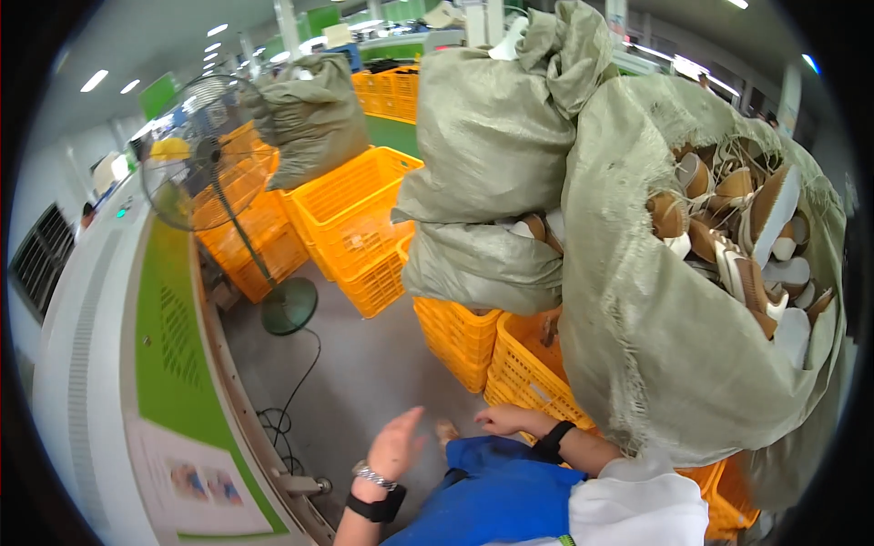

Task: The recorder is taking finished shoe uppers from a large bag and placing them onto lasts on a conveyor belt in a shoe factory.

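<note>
My left hand (396,443) is raised over the floor with its fingers stretched out. Nothing is in it, and a metal watch and a black band circle that wrist. To its right, my right hand (503,419) is held in front of my blue-clothed lap, fingers curled in and no object showing in them. A black band is on that wrist too. Nearest to the right hand is an orange plastic crate (526,371). Beside my right arm bulges a big grey-green woven sack (619,273), its torn opening showing several brown shoes (728,214) with white soles.
More woven sacks (487,136) rest on orange crates (350,205) ahead. A pedestal fan (289,307) stands at the left, its black cable (305,382) trailing over the floor. A long white-and-green machine (173,364) runs along my left side.
</note>
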Demonstrator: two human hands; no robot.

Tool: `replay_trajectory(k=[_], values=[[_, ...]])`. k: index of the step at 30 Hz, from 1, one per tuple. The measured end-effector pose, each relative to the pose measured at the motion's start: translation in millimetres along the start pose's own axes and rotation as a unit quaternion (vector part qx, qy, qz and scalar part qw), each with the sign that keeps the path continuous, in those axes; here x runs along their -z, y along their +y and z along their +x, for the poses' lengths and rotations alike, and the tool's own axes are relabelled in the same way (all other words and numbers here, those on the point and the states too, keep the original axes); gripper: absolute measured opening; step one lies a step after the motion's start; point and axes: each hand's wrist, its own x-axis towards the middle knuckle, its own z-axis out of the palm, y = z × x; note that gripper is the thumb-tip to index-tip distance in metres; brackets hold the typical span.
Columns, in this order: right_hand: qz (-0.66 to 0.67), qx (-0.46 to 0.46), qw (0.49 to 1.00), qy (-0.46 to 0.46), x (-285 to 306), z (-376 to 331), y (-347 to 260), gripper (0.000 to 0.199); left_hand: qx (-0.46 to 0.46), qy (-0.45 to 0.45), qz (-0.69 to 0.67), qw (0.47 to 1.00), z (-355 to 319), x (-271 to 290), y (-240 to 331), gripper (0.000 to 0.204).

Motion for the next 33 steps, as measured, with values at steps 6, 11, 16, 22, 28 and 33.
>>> replay_trajectory(k=[6, 11, 16, 22, 28, 33], values=[[-0.017, 0.083, 0.996, 0.039, 91.0, 138.7, -46.0, 0.034, 0.006, -0.257, 0.007, 0.966, 84.3, 39.1, -96.3, 0.049], [0.052, 0.158, 0.928, 0.334, 254.4, 170.7, -116.6, 0.030, 0.068, -0.183, 0.063, 0.979, 122.5, 106.4, -249.9, 0.048], [-0.062, 0.132, 0.723, 0.675, 419.8, 142.8, -164.2, 0.032, 0.104, -0.324, 0.083, 0.937, 164.7, 107.3, -383.8, 0.052], [-0.384, -0.274, 0.453, 0.757, 557.2, 97.0, -168.7, 0.062, 0.051, -0.371, 0.082, 0.923, 282.7, 113.9, -493.8, 0.049], [-0.121, -0.436, 0.573, 0.683, 597.0, 100.5, -115.8, 0.105, -0.131, -0.379, 0.096, 0.911, 435.3, 126.2, -515.5, 0.051], [-0.238, -0.415, 0.511, 0.714, 585.0, 114.6, -124.3, 0.052, -0.244, -0.425, 0.046, 0.870, 528.5, 98.1, -477.1, 0.048]])
